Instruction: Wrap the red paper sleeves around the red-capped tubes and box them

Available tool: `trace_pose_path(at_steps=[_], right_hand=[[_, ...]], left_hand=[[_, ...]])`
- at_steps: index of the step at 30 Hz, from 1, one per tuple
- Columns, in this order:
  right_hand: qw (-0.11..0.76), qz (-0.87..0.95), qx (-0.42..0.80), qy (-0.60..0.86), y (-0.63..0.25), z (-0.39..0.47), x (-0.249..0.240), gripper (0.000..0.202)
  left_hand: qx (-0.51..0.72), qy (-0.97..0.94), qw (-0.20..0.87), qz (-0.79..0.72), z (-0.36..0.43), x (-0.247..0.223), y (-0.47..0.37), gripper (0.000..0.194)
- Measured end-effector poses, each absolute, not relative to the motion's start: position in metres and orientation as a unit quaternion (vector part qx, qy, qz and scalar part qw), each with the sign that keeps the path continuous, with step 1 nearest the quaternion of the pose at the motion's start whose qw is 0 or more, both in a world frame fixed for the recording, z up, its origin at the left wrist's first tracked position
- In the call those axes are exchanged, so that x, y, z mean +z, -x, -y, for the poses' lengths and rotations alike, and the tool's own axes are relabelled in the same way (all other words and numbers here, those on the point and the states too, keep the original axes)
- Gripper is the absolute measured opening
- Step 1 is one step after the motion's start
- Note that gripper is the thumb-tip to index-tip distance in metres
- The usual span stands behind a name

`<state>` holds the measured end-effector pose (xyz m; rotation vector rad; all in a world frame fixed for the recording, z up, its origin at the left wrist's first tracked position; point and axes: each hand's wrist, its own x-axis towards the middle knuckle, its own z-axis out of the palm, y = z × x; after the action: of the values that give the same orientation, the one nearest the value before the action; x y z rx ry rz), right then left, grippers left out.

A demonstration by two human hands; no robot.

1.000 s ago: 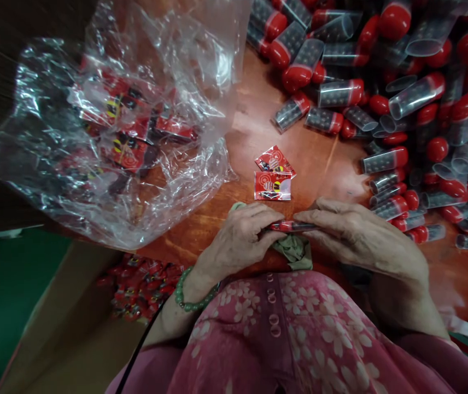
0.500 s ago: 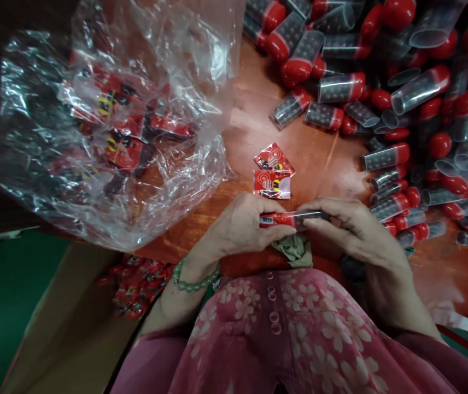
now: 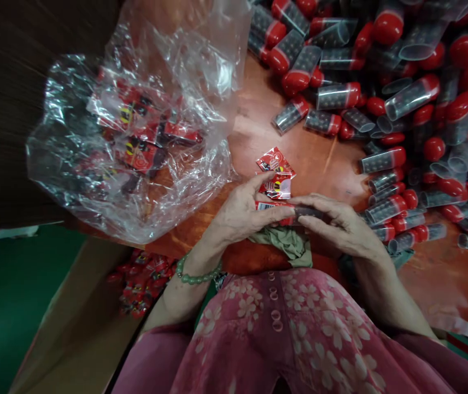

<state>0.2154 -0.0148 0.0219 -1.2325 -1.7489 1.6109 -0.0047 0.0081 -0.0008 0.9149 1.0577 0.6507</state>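
Note:
A clear plastic tube [image 3: 308, 213] with a red end and a barcode label lies level between my two hands, just above the table's near edge. My left hand [image 3: 238, 212] has its thumb across the red end, while its index finger reaches up to the printed red cards [image 3: 275, 187]. Other left fingers are partly hidden beneath the tube. On the far end my right hand [image 3: 338, 224] is closed, thumb below and fingers above. Two small red cards overlap on the table just beyond the tube. A crumpled green cloth [image 3: 289, 245] lies under my hands.
A large clear plastic bag [image 3: 147, 213] holding red printed cards lies at left. Many red-capped clear tubes [image 3: 338, 96] with dark dotted contents pile up at right. Below the table's left edge, a cardboard box [image 3: 82, 306] contains red packets [image 3: 141, 284].
My left index finger has lifted off the tube and stretched to the cards. The barcode label shows larger now. The right hand keeps its hold, and the view has shifted slightly.

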Motion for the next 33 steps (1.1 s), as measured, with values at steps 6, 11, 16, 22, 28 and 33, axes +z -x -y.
trace_pose_path(at_steps=[6, 11, 16, 22, 28, 33], right_hand=[[0.321, 0.467, 0.683, 0.461, -0.211, 0.021, 0.014, 0.029], [0.324, 0.475, 0.664, 0.478, -0.207, 0.023, 0.011, 0.031], [0.385, 0.479, 0.592, 0.522, -0.189, 0.029, 0.007, 0.031], [0.496, 0.377, 0.567, 0.539, -0.154, 0.036, -0.008, 0.03], [0.48, 0.403, 0.57, 0.532, -0.15, 0.029, -0.005, 0.031], [0.493, 0.431, 0.514, 0.554, -0.146, 0.033, -0.008, 0.027]], left_hand=[[0.401, -0.294, 0.782, -0.377, 0.004, -0.01, 0.009, 0.075], [0.402, -0.236, 0.793, -0.392, 0.017, -0.009, -0.018, 0.037], [0.448, -0.178, 0.75, -0.453, 0.023, -0.01, -0.042, 0.033], [0.463, -0.19, 0.719, -0.482, 0.02, -0.012, -0.046, 0.04], [0.493, -0.185, 0.73, -0.436, 0.009, -0.007, -0.04, 0.049], [0.485, -0.186, 0.7, -0.49, 0.013, -0.012, -0.046, 0.052]])
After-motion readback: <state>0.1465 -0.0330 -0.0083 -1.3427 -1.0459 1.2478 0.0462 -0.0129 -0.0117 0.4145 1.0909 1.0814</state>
